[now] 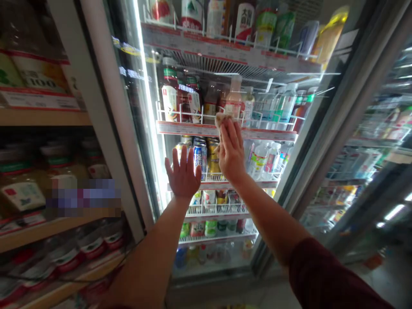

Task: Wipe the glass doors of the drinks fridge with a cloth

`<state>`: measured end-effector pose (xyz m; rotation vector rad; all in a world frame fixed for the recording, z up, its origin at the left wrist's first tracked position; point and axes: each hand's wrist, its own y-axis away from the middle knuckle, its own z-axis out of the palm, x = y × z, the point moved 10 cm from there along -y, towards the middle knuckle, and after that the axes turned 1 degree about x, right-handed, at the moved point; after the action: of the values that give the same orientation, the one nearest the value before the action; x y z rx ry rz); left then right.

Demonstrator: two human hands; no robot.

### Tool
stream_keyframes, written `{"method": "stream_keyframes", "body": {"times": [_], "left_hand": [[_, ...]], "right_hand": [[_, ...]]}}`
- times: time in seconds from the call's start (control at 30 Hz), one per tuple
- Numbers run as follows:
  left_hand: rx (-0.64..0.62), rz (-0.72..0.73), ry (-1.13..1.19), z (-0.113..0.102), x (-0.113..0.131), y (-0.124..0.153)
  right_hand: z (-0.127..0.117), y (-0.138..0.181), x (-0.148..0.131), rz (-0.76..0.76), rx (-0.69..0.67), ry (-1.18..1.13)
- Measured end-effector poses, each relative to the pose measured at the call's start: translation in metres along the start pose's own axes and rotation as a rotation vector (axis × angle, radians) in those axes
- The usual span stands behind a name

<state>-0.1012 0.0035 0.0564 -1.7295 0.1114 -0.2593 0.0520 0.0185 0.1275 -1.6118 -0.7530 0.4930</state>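
In the head view a tall glass cooler door (199, 86) stands in front of me, with lit shelves of drinks behind it. My left hand (184, 174) is spread against the glass, fingers apart and pointing up, with nothing in it. To its right and higher, my right hand (232, 150) presses a beige, brownish cloth (222, 119) to the pane. The cloth sticks out past the fingertips and along the thumb side; the rest is covered by the palm. Behind the hands, through the glass, are a blue can (200, 156) and bottles with white labels (169, 96).
On the left, wooden shelves (41, 116) hold large juice bottles. A dark cable (80, 280) runs across the lower left. The door's metal frame (322, 159) rises on the right, and more lit drinks (363, 159) show beyond it. Reflections streak the glass.
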Motion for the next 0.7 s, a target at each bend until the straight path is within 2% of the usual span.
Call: {"method": "stream_keyframes", "body": {"times": [0.17, 0.23, 0.33, 0.4, 0.47, 0.53, 0.6, 0.63, 0.7], "left_hand": [[-0.035, -0.039, 0.052, 0.003, -0.004, 0.0], [-0.029, -0.025, 0.052, 0.003, -0.003, 0.0], [0.007, 0.019, 0.022, 0.001, 0.0, 0.001], [0.021, 0.046, -0.018, 0.0, 0.002, 0.001], [0.028, 0.06, -0.055, 0.0, 0.003, 0.001], [0.021, 0.053, -0.068, 0.0, 0.003, 0.0], [-0.001, 0.025, -0.058, 0.001, 0.001, 0.0], [-0.017, 0.005, -0.047, 0.002, 0.0, 0.0], [-0.038, -0.03, -0.018, 0.004, -0.003, 0.0]], "right_hand": [[0.014, 0.04, -0.025, -0.267, -0.27, -0.063], [0.003, 0.033, -0.005, -0.221, -0.222, -0.042], [-0.027, 0.014, 0.042, -0.015, -0.006, -0.001], [-0.035, 0.021, 0.054, 0.039, 0.054, -0.009], [-0.029, 0.043, 0.043, -0.018, -0.012, -0.055], [-0.015, 0.068, 0.019, -0.159, -0.176, -0.107], [-0.007, 0.079, 0.008, -0.252, -0.3, -0.119], [-0.009, 0.073, 0.013, -0.237, -0.298, -0.105], [-0.024, 0.047, 0.04, -0.096, -0.171, -0.053]]}}
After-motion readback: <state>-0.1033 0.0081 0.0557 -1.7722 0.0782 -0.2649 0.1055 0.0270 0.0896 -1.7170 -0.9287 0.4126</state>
